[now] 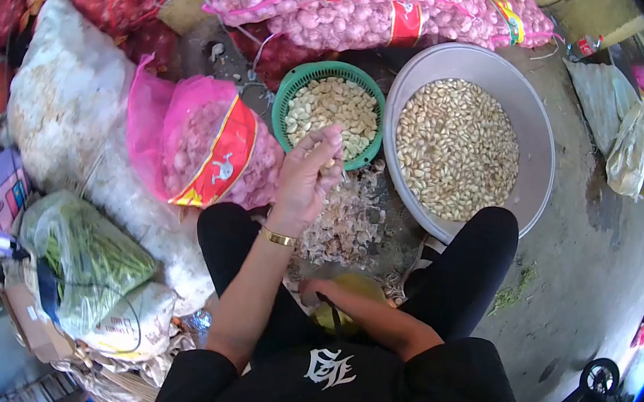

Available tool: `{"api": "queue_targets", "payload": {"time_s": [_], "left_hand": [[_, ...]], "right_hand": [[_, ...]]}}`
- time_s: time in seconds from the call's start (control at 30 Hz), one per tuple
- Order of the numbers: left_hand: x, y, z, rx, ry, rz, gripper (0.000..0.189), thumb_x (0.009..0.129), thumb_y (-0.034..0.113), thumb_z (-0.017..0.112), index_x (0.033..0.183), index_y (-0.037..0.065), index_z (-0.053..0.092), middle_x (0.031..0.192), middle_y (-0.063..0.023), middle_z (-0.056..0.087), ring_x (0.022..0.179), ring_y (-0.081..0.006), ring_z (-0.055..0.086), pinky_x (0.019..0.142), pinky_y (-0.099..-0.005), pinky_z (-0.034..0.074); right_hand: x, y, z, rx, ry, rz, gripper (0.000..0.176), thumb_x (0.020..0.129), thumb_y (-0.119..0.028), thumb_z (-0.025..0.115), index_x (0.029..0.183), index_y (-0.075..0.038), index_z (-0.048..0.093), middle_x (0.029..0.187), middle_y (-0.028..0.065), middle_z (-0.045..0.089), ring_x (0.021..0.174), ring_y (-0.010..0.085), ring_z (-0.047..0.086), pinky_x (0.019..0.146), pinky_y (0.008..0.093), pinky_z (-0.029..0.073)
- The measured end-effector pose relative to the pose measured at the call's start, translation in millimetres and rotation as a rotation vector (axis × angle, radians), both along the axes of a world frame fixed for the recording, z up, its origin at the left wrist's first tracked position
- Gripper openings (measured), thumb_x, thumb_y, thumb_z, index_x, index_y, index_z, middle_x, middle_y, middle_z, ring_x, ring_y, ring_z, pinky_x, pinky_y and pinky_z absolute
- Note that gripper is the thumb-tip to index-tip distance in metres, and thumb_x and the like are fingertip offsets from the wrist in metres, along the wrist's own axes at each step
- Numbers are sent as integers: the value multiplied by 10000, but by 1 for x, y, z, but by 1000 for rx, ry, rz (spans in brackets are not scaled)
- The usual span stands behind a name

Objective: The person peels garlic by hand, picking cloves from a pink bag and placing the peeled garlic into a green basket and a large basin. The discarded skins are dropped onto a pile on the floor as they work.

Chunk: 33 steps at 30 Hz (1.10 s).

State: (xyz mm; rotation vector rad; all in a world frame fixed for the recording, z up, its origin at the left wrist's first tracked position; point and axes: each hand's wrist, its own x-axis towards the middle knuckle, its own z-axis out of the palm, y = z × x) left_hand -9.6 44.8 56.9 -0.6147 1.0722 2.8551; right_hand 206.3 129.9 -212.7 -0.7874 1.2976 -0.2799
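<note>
My left hand (309,175), a gold band on its wrist, is raised at the near edge of a green basket (285,90) of pale peeled cloves (333,110). Its fingers are curled together around something small and pale, perhaps a clove. Low between my legs is my right hand (316,290), fingers curled, beside a yellow-green object (355,289); what it holds cannot be made out. A large grey basin (541,148) right of the basket holds many unpeeled cloves (457,149). Loose skins (343,224) lie on the floor below the basket.
Pink net sacks of bulbs (345,15) lie along the back. Another pink sack (212,143) sits left of the basket, near a large white sack (71,82) and a plastic bag of green vegetables (86,252). Crumpled sacking (610,116) is at the right.
</note>
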Motion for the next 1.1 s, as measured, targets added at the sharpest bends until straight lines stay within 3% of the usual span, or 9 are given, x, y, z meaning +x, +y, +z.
{"api": "queue_targets", "payload": {"time_s": [0.07,0.17,0.23,0.53,0.63,0.7,0.83,0.9,1.1], "left_hand": [[-11,7,-13,62,-59,-23,253,917,103,618,1158,42,570,858,-22,564,609,-61,511,455,-147,358],[-28,5,-23,106,-151,-39,252,918,98,615,1161,43,571,858,-25,565,604,-61,514,453,-148,363],[-31,0,-30,122,-210,-47,251,919,96,613,1161,44,571,855,-27,567,600,-61,518,452,-148,366],[-55,-37,-47,75,-248,-38,223,918,100,614,1129,40,576,851,-17,559,611,-64,519,460,-149,360],[-63,-40,-47,95,-216,-27,207,919,104,615,1111,39,578,852,-17,558,619,-70,518,461,-152,360],[-64,-40,-43,51,-243,5,206,919,102,614,1111,36,576,849,-22,559,614,-73,517,458,-157,364],[-60,-53,-41,38,-273,48,216,878,97,673,1072,45,594,817,-24,577,621,-70,549,501,-142,432],[-55,-64,-41,49,-233,22,222,881,96,669,1081,41,590,828,-25,581,627,-66,550,513,-145,448],[-34,-88,-40,117,-179,98,196,894,103,653,1064,35,585,824,-28,580,611,-72,541,467,-152,401]], "right_hand": [[53,23,-100,-236,208,164,235,644,-163,680,846,-52,720,838,177,697,768,325,674,649,440,537],[-6,21,26,-196,232,134,207,680,-175,648,841,-70,725,847,191,693,816,346,681,676,446,548],[21,37,17,-330,302,-1,195,710,-217,644,810,-65,714,831,164,696,810,338,683,691,451,551],[-33,84,52,-108,418,-455,453,874,-483,524,810,-73,705,779,209,658,753,371,662,653,481,521],[-48,60,58,-201,96,-364,576,863,-601,492,858,-71,718,818,224,665,753,386,656,674,477,516],[-50,38,67,-415,-85,195,636,855,-644,473,914,-60,716,887,219,673,777,381,655,714,461,512],[-40,34,110,-246,140,232,593,836,-613,511,900,-59,711,882,194,678,775,364,656,725,457,504],[-20,32,90,-337,47,-13,514,815,-543,558,845,-52,705,828,193,667,763,364,650,703,479,498],[8,28,35,-564,-38,-129,420,776,-457,625,802,-41,677,790,189,639,750,378,626,652,477,495]]}}
